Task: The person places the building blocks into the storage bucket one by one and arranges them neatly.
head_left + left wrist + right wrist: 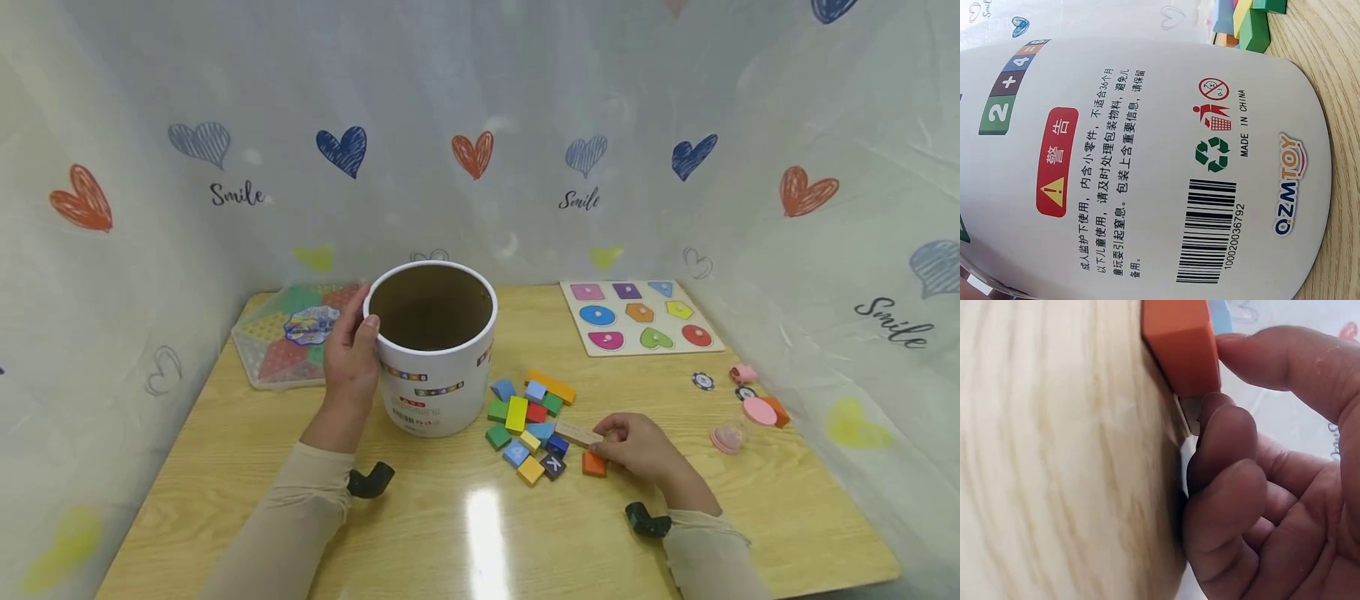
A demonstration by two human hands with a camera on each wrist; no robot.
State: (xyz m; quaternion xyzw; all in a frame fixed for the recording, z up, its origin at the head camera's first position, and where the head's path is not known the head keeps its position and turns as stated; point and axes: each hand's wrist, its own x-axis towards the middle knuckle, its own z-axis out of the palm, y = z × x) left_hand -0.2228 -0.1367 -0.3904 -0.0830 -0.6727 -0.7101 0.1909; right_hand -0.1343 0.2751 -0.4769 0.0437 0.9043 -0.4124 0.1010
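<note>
My left hand (352, 354) grips the side of a white bucket (435, 396) near its rim, thumb on the outside. The bucket stands slightly tilted, with printed sums; its label and barcode (1210, 231) fill the left wrist view. My right hand (637, 446) pinches the end of a plain wooden strip block (577, 434) at the right edge of a loose pile of coloured blocks (516, 414). Just below that hand lies an orange block (594, 464). In the right wrist view, the orange block (1182, 347) partly hides the strip, and the fingers (1225, 506) curl close to the tabletop.
Behind the bucket at left lies a flat clear case of coloured pieces (288, 350). A shape puzzle board (637, 321) is at the back right. Several small items, including a pink disc (759, 411), poker chips (702, 381) and a clear dome (727, 437), lie at the right.
</note>
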